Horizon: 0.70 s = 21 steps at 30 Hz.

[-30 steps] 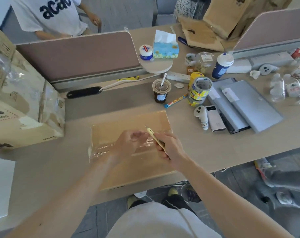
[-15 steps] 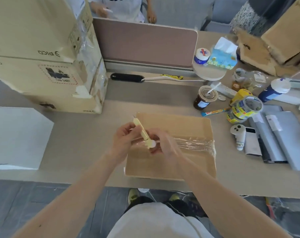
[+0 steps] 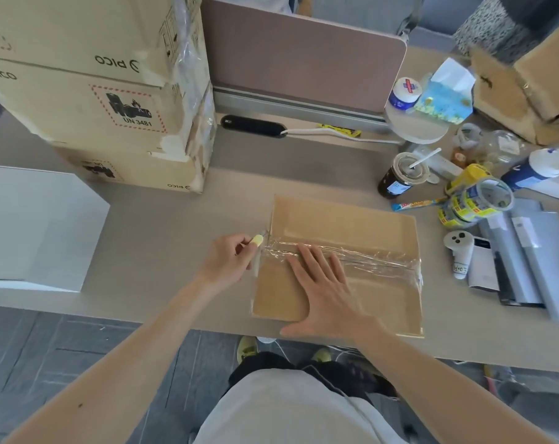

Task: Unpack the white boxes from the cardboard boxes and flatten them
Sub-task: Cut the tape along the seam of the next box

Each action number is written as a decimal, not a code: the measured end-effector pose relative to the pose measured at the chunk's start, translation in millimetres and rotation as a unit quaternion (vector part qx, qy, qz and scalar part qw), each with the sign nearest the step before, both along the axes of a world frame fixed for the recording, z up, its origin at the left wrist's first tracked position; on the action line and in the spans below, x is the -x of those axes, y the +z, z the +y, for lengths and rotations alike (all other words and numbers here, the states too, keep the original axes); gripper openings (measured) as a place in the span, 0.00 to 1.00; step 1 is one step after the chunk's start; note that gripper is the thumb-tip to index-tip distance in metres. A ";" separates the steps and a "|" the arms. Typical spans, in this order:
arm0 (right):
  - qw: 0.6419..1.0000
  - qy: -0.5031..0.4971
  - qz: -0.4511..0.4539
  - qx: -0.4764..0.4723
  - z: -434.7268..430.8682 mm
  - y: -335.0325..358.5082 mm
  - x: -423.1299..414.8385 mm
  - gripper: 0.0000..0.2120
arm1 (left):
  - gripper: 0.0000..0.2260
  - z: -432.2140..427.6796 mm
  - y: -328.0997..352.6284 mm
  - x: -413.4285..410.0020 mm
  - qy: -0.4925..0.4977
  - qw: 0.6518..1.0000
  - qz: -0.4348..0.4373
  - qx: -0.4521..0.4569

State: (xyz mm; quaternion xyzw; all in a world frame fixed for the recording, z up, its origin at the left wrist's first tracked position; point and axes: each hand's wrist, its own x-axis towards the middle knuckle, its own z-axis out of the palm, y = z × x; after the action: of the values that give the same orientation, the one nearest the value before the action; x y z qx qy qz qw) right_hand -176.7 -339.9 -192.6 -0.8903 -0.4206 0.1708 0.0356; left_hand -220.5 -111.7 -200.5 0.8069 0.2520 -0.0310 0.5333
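Observation:
A flat brown cardboard box (image 3: 345, 225) lies on the desk in front of me, with a strip of clear tape (image 3: 367, 256) across its top seam. My left hand (image 3: 226, 261) grips a small yellow utility knife (image 3: 257, 241), its blade at the left end of the taped seam. My right hand (image 3: 326, 290) lies flat on the box with straight fingers, pressing it down. A white box (image 3: 37, 225) sits on the desk at the far left.
Stacked PICO cardboard boxes (image 3: 95, 91) stand at the back left. A pink desk divider (image 3: 303, 59) runs behind. To the right are a drink cup (image 3: 399, 177), tape rolls (image 3: 476, 200), a white controller (image 3: 459, 251), grey laptops (image 3: 534, 261) and more cardboard (image 3: 528, 81).
The knife passed from both hands into my left hand alone, which moved to the box's left edge. My right hand let go and dropped flat onto the box. The camera turned left.

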 end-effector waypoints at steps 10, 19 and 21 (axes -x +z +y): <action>0.999 -0.019 -0.018 -0.027 1.6 0.9 4.5 0.55 | 0.18 9.5 -3.2 -6.5 -0.095 0.986 -0.037 -0.135; 0.999 -0.024 -0.019 -0.018 2.2 0.0 5.3 0.54 | 0.20 17.6 -1.1 -7.0 -0.159 0.975 -0.029 -0.152; 0.999 -0.029 -0.020 -0.020 2.3 0.8 6.6 0.54 | 0.18 19.1 1.3 -6.9 -0.171 0.974 -0.020 -0.144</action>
State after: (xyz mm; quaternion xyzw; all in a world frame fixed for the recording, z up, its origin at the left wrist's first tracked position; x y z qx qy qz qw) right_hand -183.3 -337.5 -191.9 -0.9045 -0.3983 0.1437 0.0504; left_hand -213.6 -92.6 -199.2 0.9069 0.1010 -0.0689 0.4033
